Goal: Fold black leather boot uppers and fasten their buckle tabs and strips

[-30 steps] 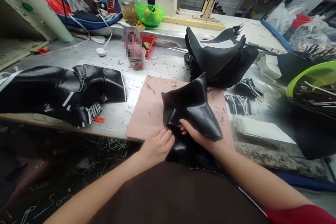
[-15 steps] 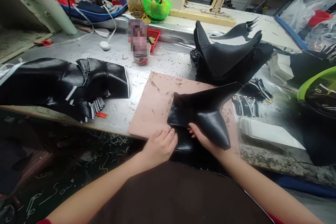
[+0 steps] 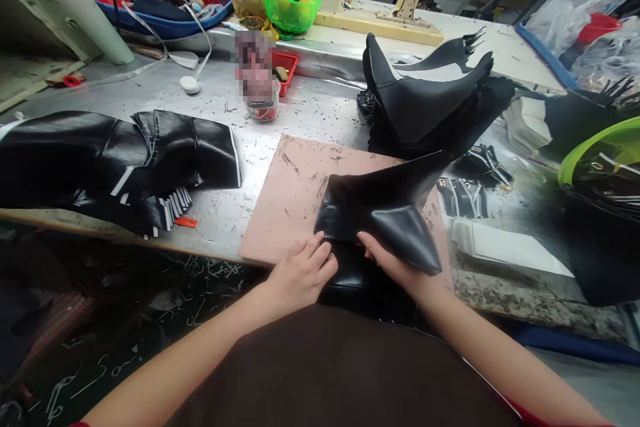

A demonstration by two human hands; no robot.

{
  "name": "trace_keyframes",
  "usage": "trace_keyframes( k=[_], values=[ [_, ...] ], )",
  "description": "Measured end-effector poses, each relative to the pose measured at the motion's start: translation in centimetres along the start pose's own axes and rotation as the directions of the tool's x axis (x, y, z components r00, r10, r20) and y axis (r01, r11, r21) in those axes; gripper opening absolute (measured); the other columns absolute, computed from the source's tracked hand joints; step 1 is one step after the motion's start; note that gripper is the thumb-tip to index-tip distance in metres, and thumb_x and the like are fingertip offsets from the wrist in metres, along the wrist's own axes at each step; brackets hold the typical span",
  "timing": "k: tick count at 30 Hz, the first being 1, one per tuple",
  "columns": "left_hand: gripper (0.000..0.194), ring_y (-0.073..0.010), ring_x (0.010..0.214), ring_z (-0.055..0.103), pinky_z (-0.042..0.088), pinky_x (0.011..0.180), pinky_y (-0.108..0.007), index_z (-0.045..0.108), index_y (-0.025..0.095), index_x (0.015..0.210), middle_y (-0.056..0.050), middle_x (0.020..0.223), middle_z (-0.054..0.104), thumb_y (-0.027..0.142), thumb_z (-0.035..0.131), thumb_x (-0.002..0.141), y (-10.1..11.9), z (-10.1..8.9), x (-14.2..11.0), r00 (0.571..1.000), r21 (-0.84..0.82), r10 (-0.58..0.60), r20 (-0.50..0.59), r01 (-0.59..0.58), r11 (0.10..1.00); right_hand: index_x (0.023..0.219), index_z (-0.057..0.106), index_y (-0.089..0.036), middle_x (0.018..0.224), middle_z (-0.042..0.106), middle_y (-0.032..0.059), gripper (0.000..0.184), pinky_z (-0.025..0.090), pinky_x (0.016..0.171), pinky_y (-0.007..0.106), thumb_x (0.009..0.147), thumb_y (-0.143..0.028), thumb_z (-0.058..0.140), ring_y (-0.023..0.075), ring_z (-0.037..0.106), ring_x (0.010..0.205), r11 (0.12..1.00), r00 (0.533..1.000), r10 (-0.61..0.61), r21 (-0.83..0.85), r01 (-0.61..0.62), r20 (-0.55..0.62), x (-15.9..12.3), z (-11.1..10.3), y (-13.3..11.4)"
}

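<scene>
A glossy black leather boot upper (image 3: 380, 207) lies over a pinkish board (image 3: 270, 213) at the bench's front edge, one pointed end toward the back right. My left hand (image 3: 303, 273) is closed at its near left corner, fingertips on the edge. From the right, my right hand (image 3: 393, 263) grips the near edge, thumb showing and the other fingers tucked beneath the leather. Below the board's edge, more shiny black leather (image 3: 350, 277) shows between my hands, partly hidden.
Shiny black boot pieces (image 3: 90, 153) lie in a pile at the left. Matte black pieces (image 3: 425, 107) are stacked behind the board. White strips (image 3: 515, 247) and small black straps (image 3: 463, 197) lie at the right, near a green-rimmed basket (image 3: 567, 170). Farther back stands a green bowl (image 3: 290, 13).
My left fingertips have moved up slightly onto the upper's corner. My right hand keeps its grip, and the upper has tilted a little. The whole view has shifted slightly.
</scene>
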State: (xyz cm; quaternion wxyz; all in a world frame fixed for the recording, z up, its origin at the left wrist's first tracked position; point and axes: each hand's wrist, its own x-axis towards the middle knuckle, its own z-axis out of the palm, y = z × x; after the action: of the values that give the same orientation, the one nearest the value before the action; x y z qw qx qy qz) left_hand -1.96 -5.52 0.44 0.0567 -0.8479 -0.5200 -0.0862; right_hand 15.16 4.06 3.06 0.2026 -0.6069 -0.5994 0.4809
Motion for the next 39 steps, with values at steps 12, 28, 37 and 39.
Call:
trace_keyframes(
  k=[12,28,37,39],
  values=[
    [0.024,-0.0269,0.11,0.05,0.04,0.081,-0.036,0.056,0.016,0.098,-0.014,0.125,0.051,0.016,0.045,0.077,-0.6,-0.2,0.4,0.998,0.036,0.037,0.04,-0.039,0.999,0.123,0.041,-0.027,0.127,0.045,0.0037,0.083,0.024,0.105,0.047,0.048,-0.032,0.077,0.0263,0.031,0.125,0.951,0.9,-0.284,0.02,0.308,-0.331,-0.5,-1.9,1.3],
    [0.034,-0.0255,0.105,0.05,0.035,0.087,-0.035,0.055,0.007,0.109,-0.017,0.119,0.054,0.016,0.04,0.08,0.7,-0.9,5.3,0.947,-0.043,0.293,0.131,-0.289,0.956,0.085,0.064,-0.022,0.092,0.065,0.0039,0.038,0.038,0.094,0.044,0.052,-0.037,0.074,0.0264,0.055,0.098,0.964,0.94,-0.263,-0.086,0.25,-0.216,-0.8,-3.1,2.9],
    [0.031,-0.027,0.108,0.049,0.039,0.089,-0.037,0.055,0.011,0.106,-0.013,0.125,0.051,0.017,0.044,0.078,0.8,-0.6,5.6,0.96,-0.127,0.251,0.128,-0.235,0.964,0.075,0.057,-0.017,0.061,0.061,0.0036,0.034,0.048,0.045,0.032,0.059,-0.044,0.068,0.018,0.056,0.05,0.977,0.983,-0.133,0.152,0.152,-0.129,0.5,-5.6,4.2],
    [0.032,-0.0263,0.111,0.048,0.038,0.092,-0.036,0.055,0.01,0.107,-0.014,0.125,0.051,0.016,0.044,0.077,0.9,-0.5,5.8,0.959,-0.147,0.252,0.126,-0.233,0.961,0.075,0.056,-0.017,0.06,0.059,0.003,0.033,0.048,0.045,0.032,0.059,-0.043,0.068,0.0173,0.055,0.049,0.975,0.973,-0.193,0.089,0.205,-0.128,1.2,-5.8,4.2]
  ],
)
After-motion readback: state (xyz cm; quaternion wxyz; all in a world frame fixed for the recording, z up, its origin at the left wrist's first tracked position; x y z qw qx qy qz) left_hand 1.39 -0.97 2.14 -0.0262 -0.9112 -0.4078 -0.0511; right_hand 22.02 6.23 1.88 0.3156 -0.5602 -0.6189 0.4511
